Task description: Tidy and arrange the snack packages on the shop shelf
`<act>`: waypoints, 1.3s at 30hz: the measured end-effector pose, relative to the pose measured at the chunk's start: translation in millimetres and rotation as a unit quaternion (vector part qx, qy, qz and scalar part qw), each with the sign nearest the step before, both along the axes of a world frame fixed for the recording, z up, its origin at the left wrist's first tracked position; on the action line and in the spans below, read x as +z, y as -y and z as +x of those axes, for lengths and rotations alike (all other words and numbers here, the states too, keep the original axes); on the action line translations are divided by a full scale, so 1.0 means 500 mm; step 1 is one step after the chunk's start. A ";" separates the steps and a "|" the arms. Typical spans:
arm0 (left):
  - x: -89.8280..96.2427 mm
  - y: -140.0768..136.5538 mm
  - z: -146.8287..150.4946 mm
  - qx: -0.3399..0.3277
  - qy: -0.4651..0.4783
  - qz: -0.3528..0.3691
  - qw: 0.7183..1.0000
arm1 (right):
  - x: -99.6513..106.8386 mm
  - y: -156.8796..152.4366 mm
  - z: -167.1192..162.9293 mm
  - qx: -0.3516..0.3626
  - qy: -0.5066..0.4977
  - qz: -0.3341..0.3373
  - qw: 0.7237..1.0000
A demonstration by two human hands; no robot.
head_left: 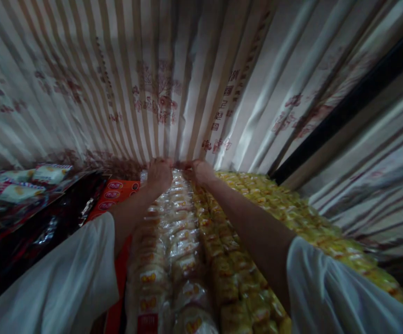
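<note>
Clear plastic snack packs (173,232) lie in a long row that runs straight away from the person to the striped curtain (173,93). Both hands sit at the far end, left hand (159,174) and right hand (201,171) close together, equally near. Fingers curl down there, but I cannot tell if they hold a pack.

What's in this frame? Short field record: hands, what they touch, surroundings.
left hand: stretched forward, resting on the far end of the clear snack packs; grip cannot be told
right hand: stretched forward at the far end of the yellow snack packs; grip cannot be told
hands: close together, near the curtain foot
curtain: striped, red print, hangs behind the packs
orange box: left of the clear packs
sleeves: white, short, both arms
lighting: dim, details blurred
</note>
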State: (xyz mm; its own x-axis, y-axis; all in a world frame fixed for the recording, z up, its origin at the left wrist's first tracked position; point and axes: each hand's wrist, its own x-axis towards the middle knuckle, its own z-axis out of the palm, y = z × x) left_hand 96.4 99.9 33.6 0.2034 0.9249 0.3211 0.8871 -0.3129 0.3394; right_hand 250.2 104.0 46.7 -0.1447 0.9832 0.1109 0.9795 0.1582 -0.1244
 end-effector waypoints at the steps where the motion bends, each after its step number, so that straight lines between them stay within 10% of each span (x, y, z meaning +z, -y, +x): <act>1: 0.003 0.006 -0.004 -0.016 -0.002 0.014 1.000 | 0.001 0.004 0.002 0.007 0.001 0.010 1.000; 12: -0.006 0.014 -0.010 -0.068 -0.110 0.007 0.992 | -0.003 0.027 0.019 0.140 0.055 0.023 0.988; 26: -0.020 0.006 -0.018 -0.022 -0.096 0.005 0.995 | -0.005 0.041 -0.007 0.039 0.042 0.046 0.997; 39: -0.010 0.023 -0.025 -0.047 -0.070 0.032 0.996 | -0.026 0.037 0.022 0.118 0.033 0.022 0.992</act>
